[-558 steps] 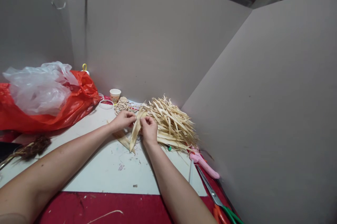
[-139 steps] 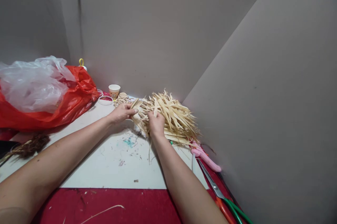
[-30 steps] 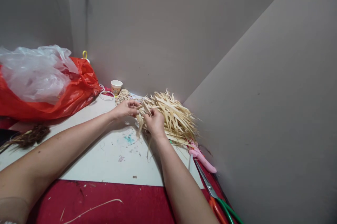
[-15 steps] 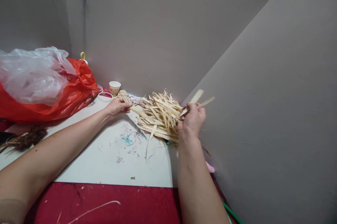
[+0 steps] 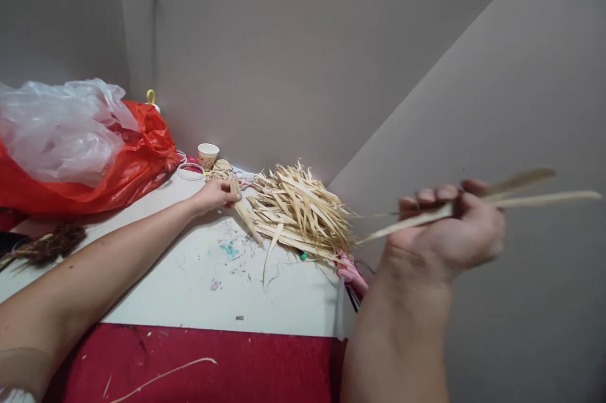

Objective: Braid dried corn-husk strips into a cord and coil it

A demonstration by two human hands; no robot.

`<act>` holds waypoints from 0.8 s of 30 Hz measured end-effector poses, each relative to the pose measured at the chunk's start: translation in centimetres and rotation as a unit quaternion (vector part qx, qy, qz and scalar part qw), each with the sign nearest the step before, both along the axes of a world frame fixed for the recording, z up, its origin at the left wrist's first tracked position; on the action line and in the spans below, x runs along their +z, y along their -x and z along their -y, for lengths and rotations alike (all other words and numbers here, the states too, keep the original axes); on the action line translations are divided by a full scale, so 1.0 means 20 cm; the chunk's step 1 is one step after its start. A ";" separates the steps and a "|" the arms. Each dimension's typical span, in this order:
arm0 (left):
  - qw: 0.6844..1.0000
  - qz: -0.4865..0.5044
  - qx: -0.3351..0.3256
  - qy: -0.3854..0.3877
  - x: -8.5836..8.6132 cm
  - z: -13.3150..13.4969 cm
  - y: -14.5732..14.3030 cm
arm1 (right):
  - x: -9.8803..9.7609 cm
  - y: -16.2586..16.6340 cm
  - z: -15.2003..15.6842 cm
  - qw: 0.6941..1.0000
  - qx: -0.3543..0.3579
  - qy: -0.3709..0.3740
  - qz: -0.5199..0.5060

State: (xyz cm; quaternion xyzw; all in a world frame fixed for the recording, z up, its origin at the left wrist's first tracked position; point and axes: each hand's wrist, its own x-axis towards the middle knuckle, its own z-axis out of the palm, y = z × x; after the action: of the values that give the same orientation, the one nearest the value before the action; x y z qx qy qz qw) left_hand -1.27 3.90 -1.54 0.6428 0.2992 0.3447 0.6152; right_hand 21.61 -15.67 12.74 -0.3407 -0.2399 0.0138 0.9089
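Head view.

Change: the right hand (image 5: 445, 232), half a second ago at the far right edge of the strip pile (image 5: 298, 210), is now drawn near and to the right, well clear of the pile. Two dried leaf strips (image 5: 544, 199) have come away with it.

Right hand: closed in a fist round those strips, ends jutting right, motion-blurred.

Left hand (image 5: 215, 193): fingers pinched narrow on a single strip (image 5: 246, 216). Its tip rests on the white board (image 5: 189, 289), just left of the pile.

Far left: red plastic bag (image 5: 137, 169), paper cup (image 5: 207, 155).

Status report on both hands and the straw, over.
Right hand aloft, gripping long strips. Left hand holds single strip on white board. Straw pile between them.
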 end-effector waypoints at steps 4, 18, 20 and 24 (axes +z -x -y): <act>0.999 0.022 -0.048 0.013 0.04 0.03 0.00 | -0.14 0.17 -0.16 0.961 0.158 0.208 0.088; 0.988 0.052 -0.145 -0.016 0.02 0.08 -0.07 | -0.61 0.30 -0.42 0.734 0.292 0.492 0.366; 0.987 0.055 -0.148 -0.024 0.02 0.09 -0.07 | -0.62 0.31 -0.42 0.736 0.289 0.481 0.378; 0.989 0.059 -0.135 -0.029 0.03 0.11 -0.07 | -0.64 0.33 -0.43 0.740 0.235 0.473 0.416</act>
State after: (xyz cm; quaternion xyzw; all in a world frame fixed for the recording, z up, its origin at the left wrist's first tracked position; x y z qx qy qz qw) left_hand 0.18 1.71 -0.93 0.6738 0.1628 0.3043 0.6534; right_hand 14.95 -7.13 -0.02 -0.6319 -0.6291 0.1953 0.4084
